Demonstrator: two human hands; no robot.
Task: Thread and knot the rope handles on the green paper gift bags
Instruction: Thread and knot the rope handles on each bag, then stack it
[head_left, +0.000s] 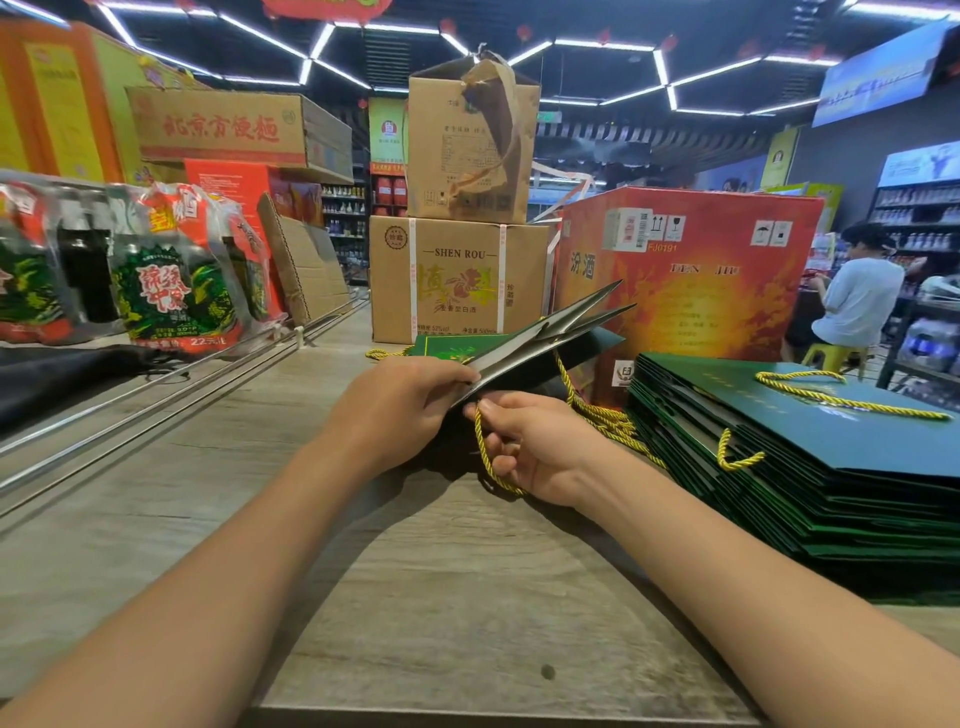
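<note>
Folded green bag held above counter centre, edge gripped by left hand. Yellow rope pinched in right hand fingers. Risk: rope end fraying, missing hole; loose knot pulled through. One bag in hand, one stack at 3 o'clock; rope bundle uncounted.

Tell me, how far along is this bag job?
Done, it seems: the top bag on the stack of flat green bags at the right already carries a yellow rope handle. In hand: the left hand grips the edge of a folded bag, while the right hand pinches a yellow rope at that edge. Left: I cannot tell whether the bags beneath have handles.
</note>
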